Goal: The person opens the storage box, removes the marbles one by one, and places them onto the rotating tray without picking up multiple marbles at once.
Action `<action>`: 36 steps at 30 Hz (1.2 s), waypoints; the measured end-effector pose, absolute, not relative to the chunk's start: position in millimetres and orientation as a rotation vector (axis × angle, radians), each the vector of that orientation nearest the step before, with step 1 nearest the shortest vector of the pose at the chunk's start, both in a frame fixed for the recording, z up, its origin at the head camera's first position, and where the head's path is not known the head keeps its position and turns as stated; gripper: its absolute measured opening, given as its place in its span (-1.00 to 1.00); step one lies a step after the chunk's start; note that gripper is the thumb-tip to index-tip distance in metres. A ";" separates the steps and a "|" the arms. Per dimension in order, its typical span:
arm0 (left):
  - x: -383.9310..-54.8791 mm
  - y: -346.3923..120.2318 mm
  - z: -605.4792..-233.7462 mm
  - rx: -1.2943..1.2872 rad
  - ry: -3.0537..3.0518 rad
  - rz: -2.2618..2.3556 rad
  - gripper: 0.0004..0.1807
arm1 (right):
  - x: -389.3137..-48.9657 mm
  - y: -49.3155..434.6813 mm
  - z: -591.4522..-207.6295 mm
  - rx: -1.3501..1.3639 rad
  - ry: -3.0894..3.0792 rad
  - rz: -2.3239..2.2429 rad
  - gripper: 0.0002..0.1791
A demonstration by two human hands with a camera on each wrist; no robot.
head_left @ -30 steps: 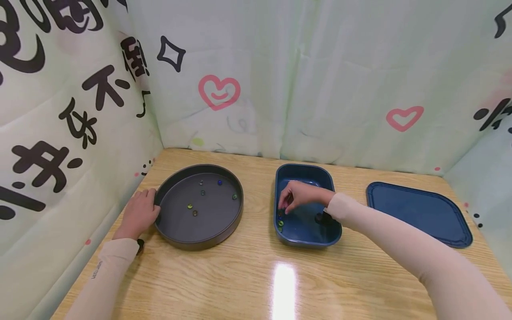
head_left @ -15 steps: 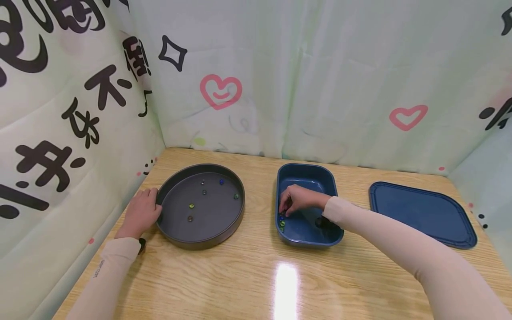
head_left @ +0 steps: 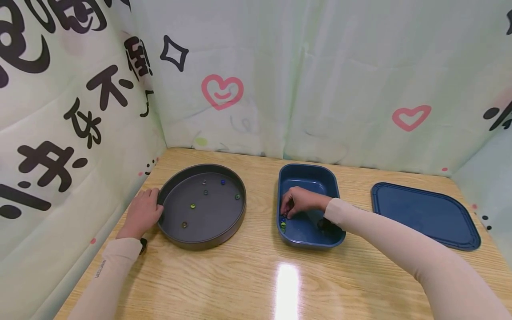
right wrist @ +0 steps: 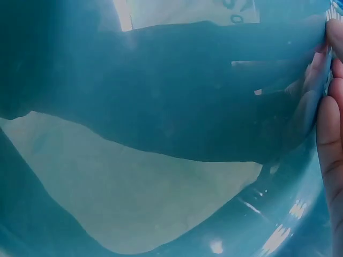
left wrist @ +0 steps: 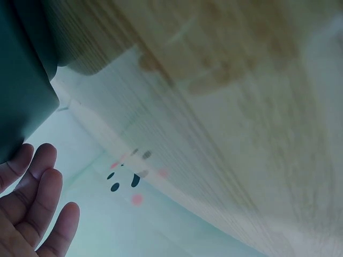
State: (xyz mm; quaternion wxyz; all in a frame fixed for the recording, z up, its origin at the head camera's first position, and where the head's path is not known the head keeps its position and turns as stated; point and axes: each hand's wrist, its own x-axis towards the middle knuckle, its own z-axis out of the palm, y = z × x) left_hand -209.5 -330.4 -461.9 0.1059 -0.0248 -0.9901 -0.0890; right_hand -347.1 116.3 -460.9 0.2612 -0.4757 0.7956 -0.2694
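Note:
My left hand [head_left: 142,213] holds the left rim of a round dark grey pan [head_left: 230,229]. In the left wrist view its fingers [left wrist: 45,187] lie by the pan's outer wall [left wrist: 24,101]. Glass marbles lie spread on the pan floor, among them a blue marble [head_left: 222,182], a yellow-green marble [head_left: 193,206] and a brownish marble [head_left: 184,225]. My right hand [head_left: 302,200] reaches into a deep blue rectangular container [head_left: 314,240], fingertips down at its left wall. Just in front of them sit a blue marble [head_left: 283,220] and a green marble [head_left: 283,225]. Whether the fingertips pinch a marble, I cannot tell.
A flat blue lid [head_left: 426,215] with rounded corners lies on the wooden table [head_left: 224,280] to the right, beyond my right forearm. A printed curtain [head_left: 272,89] hangs at the back and sides. Table surface separates the pan from the container.
The brownish marble has rolled toward the front left of the pan. My right fingertips have shifted slightly forward along the container's left wall. My left hand stays at the pan rim.

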 end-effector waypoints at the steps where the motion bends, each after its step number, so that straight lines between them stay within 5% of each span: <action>1: -209.4 -330.3 -461.8 -0.070 -2.919 -0.265 -0.64 | -347.6 116.8 -461.2 -1.284 2.157 -0.729 -0.88; 17: -208.6 -328.8 -461.5 -0.059 -2.906 -0.262 -0.63 | -347.2 124.5 -452.2 -1.278 2.233 -0.711 -0.88; 36: -207.3 -329.1 -461.4 -0.064 -2.900 -0.263 -0.61 | -336.1 117.7 -388.4 -1.310 2.266 -0.903 -0.84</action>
